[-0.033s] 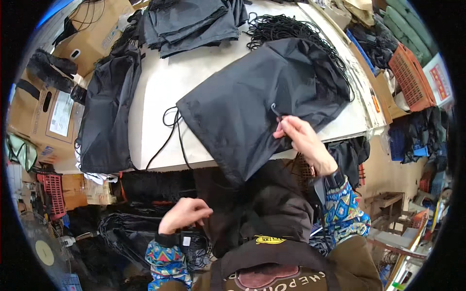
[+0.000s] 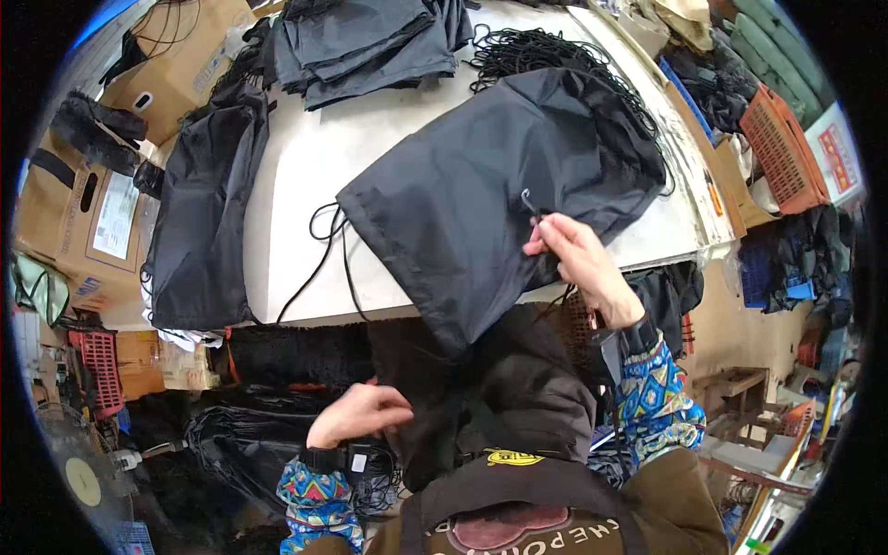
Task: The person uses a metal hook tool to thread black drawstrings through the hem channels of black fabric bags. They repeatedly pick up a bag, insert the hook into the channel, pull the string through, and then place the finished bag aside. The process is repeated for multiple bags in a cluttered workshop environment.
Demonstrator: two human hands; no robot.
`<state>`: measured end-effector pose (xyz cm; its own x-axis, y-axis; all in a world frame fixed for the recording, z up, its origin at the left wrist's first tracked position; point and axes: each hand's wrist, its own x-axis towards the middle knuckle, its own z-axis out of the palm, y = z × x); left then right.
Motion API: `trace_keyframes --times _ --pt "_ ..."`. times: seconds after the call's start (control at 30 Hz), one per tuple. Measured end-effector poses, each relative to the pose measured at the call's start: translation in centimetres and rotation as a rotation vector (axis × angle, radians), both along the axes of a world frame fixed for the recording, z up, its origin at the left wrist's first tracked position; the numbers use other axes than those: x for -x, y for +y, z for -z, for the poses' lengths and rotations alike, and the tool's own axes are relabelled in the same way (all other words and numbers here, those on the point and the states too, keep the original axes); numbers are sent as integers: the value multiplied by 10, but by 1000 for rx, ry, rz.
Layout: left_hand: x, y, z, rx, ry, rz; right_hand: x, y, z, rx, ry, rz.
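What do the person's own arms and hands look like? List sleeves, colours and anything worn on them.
Both hands are bare, with no gloves. The left hand and right hand come out of matching sleeves in a bright blue pattern with white, red and yellow patches. Each sleeve ends in a dark cuff. A small black device sits at each wrist, the left one with a pale label.
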<state>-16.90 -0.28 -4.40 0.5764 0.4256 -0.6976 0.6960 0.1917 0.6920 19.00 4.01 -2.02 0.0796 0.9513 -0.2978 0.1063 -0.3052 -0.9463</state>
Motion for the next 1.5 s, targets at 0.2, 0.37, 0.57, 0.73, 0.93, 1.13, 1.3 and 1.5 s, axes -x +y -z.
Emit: trace_keyframes --times 0.2,0.37,0.57,0.73,0.93,1.13,1.3,1.5 --pt "-71 -10 13 -60 -467 -771 -8 16 -5 -15 0 79" --pt "-117 -5 26 -101 -556 -758 -7 14 4 -159 -94 92" --pt "-132 6 1 67 -768 -913 0 -13 0 -492 -372 218" --pt "-143 17 -26 269 -863 -888 29 -85 -57 -332 -532 -4" --pt "-162 19 -26 385 -914 -959 40 -121 -49 -434 -766 -101" --pt "-167 12 -26 287 -893 -910 48 -122 -48 -454 -932 -121" --pt "-175 2 -30 154 -813 -863 54 -106 -50 -483 -920 -160" --pt "-145 48 -37 19 -885 -1248 -1 -119 -62 -442 -801 -214"
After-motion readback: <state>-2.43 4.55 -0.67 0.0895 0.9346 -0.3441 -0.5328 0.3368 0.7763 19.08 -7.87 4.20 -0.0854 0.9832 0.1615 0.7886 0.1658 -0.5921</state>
